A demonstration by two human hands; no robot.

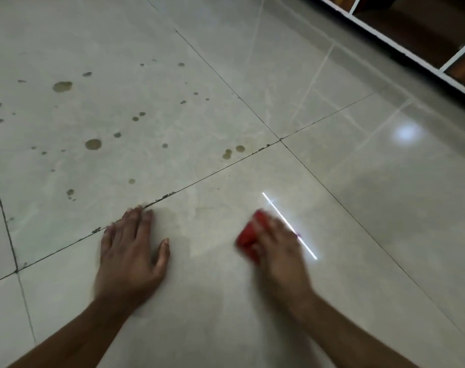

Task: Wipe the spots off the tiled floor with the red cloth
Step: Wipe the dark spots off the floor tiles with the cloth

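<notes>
The right hand (pixel 276 243) grips the crumpled red cloth (pixel 248 235) on the glossy beige tiled floor (pixel 358 181), while the brown dried spots (pixel 93 144) lie up-left beyond the grout line, nearer the flat, spread left hand (pixel 130 251) (motion blur noted).

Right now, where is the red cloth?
In the head view the red cloth sits low and right of centre on the tiled floor, under the blurred right hand, on the near tile, apart from the flat left hand.
</notes>
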